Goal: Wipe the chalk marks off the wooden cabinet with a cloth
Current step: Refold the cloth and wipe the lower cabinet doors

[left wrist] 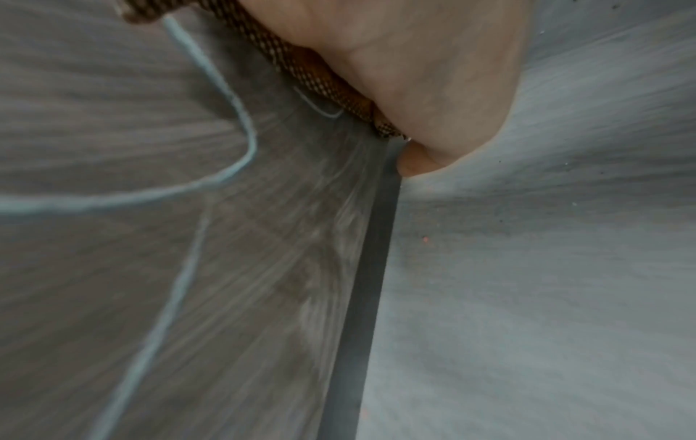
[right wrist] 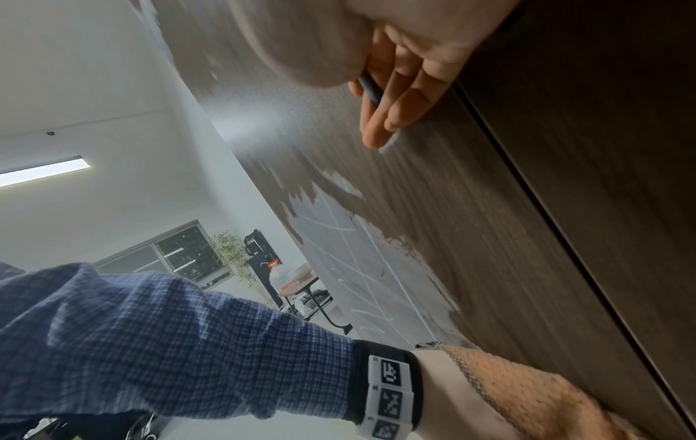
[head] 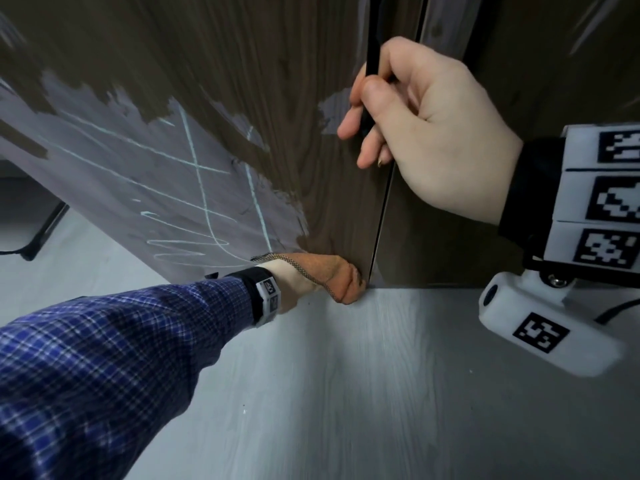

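The dark wooden cabinet door (head: pixel 242 64) carries pale chalk marks (head: pixel 194 174) and a chalky haze over its lower left part; its upper and right parts look dark and bare. My left hand (head: pixel 349 285) is low at the door's bottom right corner, wrapped in an orange cloth (head: pixel 332 275) that it presses against the wood. The left wrist view shows the cloth's woven edge (left wrist: pixel 312 77) between my palm (left wrist: pixel 414 89) and the door, beside a chalk line (left wrist: pixel 241 125). My right hand (head: pixel 367 126) grips the thin black door handle (head: pixel 372 39), also visible as handle (right wrist: pixel 371 89).
A narrow gap (head: pixel 381 220) separates this door from the neighbouring door (head: pixel 519 64). A grey wood-look floor (head: pixel 381 375) runs up to the cabinet's base. A dark table leg (head: pixel 45 223) stands at the far left. A table (right wrist: pixel 301 285) and a plant (right wrist: pixel 229 253) stand far behind.
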The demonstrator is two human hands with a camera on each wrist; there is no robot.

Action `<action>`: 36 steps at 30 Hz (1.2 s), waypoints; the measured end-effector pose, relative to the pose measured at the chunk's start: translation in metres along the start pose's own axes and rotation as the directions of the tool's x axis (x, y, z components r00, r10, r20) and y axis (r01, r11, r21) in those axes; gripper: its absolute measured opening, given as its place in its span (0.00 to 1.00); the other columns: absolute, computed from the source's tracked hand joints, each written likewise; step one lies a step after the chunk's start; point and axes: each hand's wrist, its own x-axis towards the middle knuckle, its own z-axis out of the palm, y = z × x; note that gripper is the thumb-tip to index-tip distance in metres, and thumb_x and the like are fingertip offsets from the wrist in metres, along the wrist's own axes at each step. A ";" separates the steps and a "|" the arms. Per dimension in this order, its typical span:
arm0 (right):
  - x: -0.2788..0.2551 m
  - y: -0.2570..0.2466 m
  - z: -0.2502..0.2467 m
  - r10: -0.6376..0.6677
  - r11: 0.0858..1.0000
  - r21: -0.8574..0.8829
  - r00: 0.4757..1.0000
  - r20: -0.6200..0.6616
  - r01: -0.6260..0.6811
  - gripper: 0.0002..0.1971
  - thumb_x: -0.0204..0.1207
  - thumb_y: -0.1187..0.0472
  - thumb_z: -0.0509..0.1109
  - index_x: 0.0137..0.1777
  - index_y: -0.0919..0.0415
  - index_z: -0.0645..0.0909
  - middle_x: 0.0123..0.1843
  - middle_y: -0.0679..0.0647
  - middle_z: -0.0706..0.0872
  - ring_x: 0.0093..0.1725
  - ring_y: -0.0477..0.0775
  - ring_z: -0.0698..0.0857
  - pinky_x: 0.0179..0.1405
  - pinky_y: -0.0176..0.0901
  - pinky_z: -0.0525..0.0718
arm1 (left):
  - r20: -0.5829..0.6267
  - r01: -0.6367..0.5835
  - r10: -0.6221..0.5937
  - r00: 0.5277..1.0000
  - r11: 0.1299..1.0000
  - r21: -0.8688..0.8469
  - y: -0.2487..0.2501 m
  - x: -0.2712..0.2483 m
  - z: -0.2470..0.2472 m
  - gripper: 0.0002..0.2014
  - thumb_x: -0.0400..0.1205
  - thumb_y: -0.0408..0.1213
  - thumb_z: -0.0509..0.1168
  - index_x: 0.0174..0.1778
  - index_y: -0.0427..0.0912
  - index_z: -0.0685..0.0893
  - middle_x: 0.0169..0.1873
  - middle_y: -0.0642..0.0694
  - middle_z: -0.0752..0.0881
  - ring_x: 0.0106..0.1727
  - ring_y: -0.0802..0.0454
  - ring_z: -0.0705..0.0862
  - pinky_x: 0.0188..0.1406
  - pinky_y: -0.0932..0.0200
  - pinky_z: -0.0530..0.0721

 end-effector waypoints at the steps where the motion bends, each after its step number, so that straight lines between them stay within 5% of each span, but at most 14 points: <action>1: 0.000 0.000 0.000 -0.001 1.000 0.001 1.000 -0.002 0.001 0.13 0.90 0.60 0.55 0.58 0.68 0.78 0.44 0.50 0.89 0.35 0.50 0.89 0.34 0.28 0.81 | -0.021 -0.002 -0.003 1.000 0.968 -0.250 -0.004 -0.005 -0.001 0.13 0.79 0.25 0.63 0.59 0.36 0.84 0.56 0.35 0.84 0.55 0.42 0.84 0.57 0.46 0.81; 3: 0.000 -0.001 0.001 0.002 1.000 0.004 1.000 -0.009 -0.002 0.13 0.90 0.60 0.55 0.58 0.68 0.78 0.44 0.50 0.89 0.35 0.49 0.89 0.34 0.29 0.81 | -0.056 -0.017 -0.027 0.998 0.756 -0.654 -0.014 -0.015 0.002 0.05 0.68 0.26 0.63 0.37 0.36 0.76 0.38 0.33 0.77 0.40 0.43 0.79 0.45 0.45 0.80; 7: -0.001 -0.002 0.001 0.009 1.000 0.002 1.000 -0.007 -0.009 0.13 0.90 0.60 0.55 0.58 0.68 0.78 0.44 0.49 0.90 0.35 0.49 0.89 0.34 0.29 0.81 | -0.113 -0.045 -0.097 0.989 0.527 -0.849 -0.042 -0.047 0.008 0.12 0.76 0.24 0.46 0.32 0.23 0.71 0.35 0.21 0.75 0.42 0.27 0.80 0.52 0.33 0.81; 9: -0.001 -0.003 0.002 0.015 1.000 0.001 1.000 -0.006 -0.015 0.13 0.90 0.60 0.56 0.58 0.67 0.78 0.44 0.49 0.90 0.35 0.48 0.89 0.34 0.28 0.81 | -0.170 -0.084 -0.154 0.973 0.450 -0.889 -0.044 -0.066 0.005 0.22 0.76 0.43 0.49 0.32 0.24 0.73 0.33 0.25 0.77 0.38 0.33 0.82 0.49 0.41 0.84; 12: 0.000 -0.003 0.002 0.031 1.000 0.001 0.999 -0.012 -0.031 0.13 0.90 0.59 0.56 0.58 0.66 0.79 0.44 0.49 0.90 0.35 0.48 0.89 0.35 0.28 0.81 | -0.235 -0.145 -0.118 0.965 0.507 -0.850 -0.029 -0.069 -0.002 0.38 0.61 0.64 0.64 0.35 0.24 0.73 0.28 0.37 0.78 0.29 0.53 0.81 0.38 0.58 0.81; 15: 0.000 -0.002 0.002 0.036 0.999 0.010 0.999 -0.022 -0.035 0.13 0.90 0.58 0.56 0.57 0.65 0.79 0.45 0.49 0.90 0.36 0.49 0.89 0.36 0.29 0.81 | -0.346 -0.265 -0.039 0.937 0.564 -0.782 -0.001 -0.052 -0.004 0.22 0.66 0.48 0.63 0.23 0.35 0.62 0.23 0.30 0.60 0.24 0.38 0.67 0.33 0.44 0.70; 17: -0.002 -0.001 0.001 0.031 0.999 0.012 0.999 -0.023 -0.031 0.12 0.90 0.58 0.56 0.57 0.64 0.79 0.45 0.49 0.90 0.36 0.49 0.89 0.36 0.29 0.80 | -0.362 -0.281 -0.066 0.930 0.508 -0.814 0.016 -0.029 0.004 0.10 0.73 0.31 0.55 0.25 0.35 0.67 0.26 0.29 0.66 0.31 0.31 0.69 0.41 0.36 0.73; 19: -0.001 0.002 0.002 0.026 1.000 0.013 0.999 -0.021 -0.026 0.12 0.90 0.58 0.56 0.57 0.65 0.79 0.45 0.49 0.90 0.35 0.49 0.89 0.36 0.29 0.81 | -0.237 -0.229 0.037 0.971 0.438 -0.869 0.047 -0.011 -0.005 0.08 0.72 0.22 0.54 0.29 0.24 0.73 0.30 0.25 0.72 0.36 0.32 0.75 0.43 0.48 0.79; 22: 0.000 0.003 0.003 0.014 0.999 0.037 1.000 -0.028 -0.013 0.13 0.90 0.59 0.56 0.56 0.67 0.78 0.44 0.50 0.90 0.34 0.49 0.88 0.34 0.28 0.80 | -0.130 -0.166 0.103 0.986 0.577 -0.799 0.068 0.001 -0.022 0.16 0.67 0.30 0.55 0.38 0.18 0.80 0.40 0.32 0.74 0.45 0.44 0.73 0.45 0.72 0.80; 26: -0.002 0.004 0.005 0.008 0.999 0.043 0.999 -0.046 -0.006 0.12 0.90 0.59 0.56 0.56 0.66 0.78 0.43 0.49 0.90 0.33 0.50 0.88 0.34 0.29 0.80 | -0.162 -0.199 0.116 0.980 0.590 -0.782 0.025 -0.019 -0.016 0.10 0.79 0.32 0.61 0.38 0.28 0.81 0.50 0.31 0.86 0.56 0.36 0.84 0.65 0.24 0.77; 30: -0.002 0.003 0.008 -0.018 1.000 0.014 0.999 -0.049 0.019 0.13 0.90 0.59 0.55 0.56 0.66 0.78 0.43 0.48 0.90 0.34 0.49 0.88 0.35 0.30 0.81 | -0.260 -0.308 0.164 0.952 0.511 -0.802 -0.016 -0.083 -0.029 0.08 0.81 0.24 0.64 0.40 0.20 0.82 0.48 0.20 0.83 0.56 0.21 0.82 0.68 0.32 0.78; 33: -0.003 0.003 0.008 -0.020 1.000 0.013 0.998 -0.067 0.021 0.13 0.90 0.58 0.55 0.57 0.65 0.78 0.43 0.47 0.89 0.34 0.49 0.88 0.35 0.30 0.81 | -0.327 -0.029 -0.068 0.942 0.958 -0.284 -0.079 -0.146 -0.039 0.08 0.77 0.25 0.70 0.50 0.37 0.91 0.53 0.38 0.90 0.57 0.35 0.88 0.60 0.42 0.86; 34: -0.003 0.002 0.009 -0.018 1.000 0.011 0.997 -0.071 0.019 0.13 0.90 0.58 0.55 0.57 0.65 0.78 0.44 0.47 0.89 0.34 0.49 0.88 0.34 0.29 0.81 | -0.275 0.099 -0.079 0.958 0.993 0.059 -0.103 -0.168 -0.035 0.16 0.74 0.27 0.72 0.56 0.44 0.91 0.59 0.41 0.89 0.62 0.38 0.86 0.65 0.41 0.85; 36: -0.003 0.002 0.011 -0.007 1.000 0.010 0.997 -0.079 0.008 0.12 0.90 0.57 0.56 0.57 0.63 0.78 0.44 0.48 0.89 0.34 0.48 0.88 0.34 0.29 0.81 | -0.307 0.216 -0.052 0.950 0.821 0.529 -0.127 -0.193 -0.037 0.25 0.68 0.30 0.72 0.62 0.48 0.90 0.65 0.40 0.86 0.71 0.34 0.80 0.79 0.41 0.73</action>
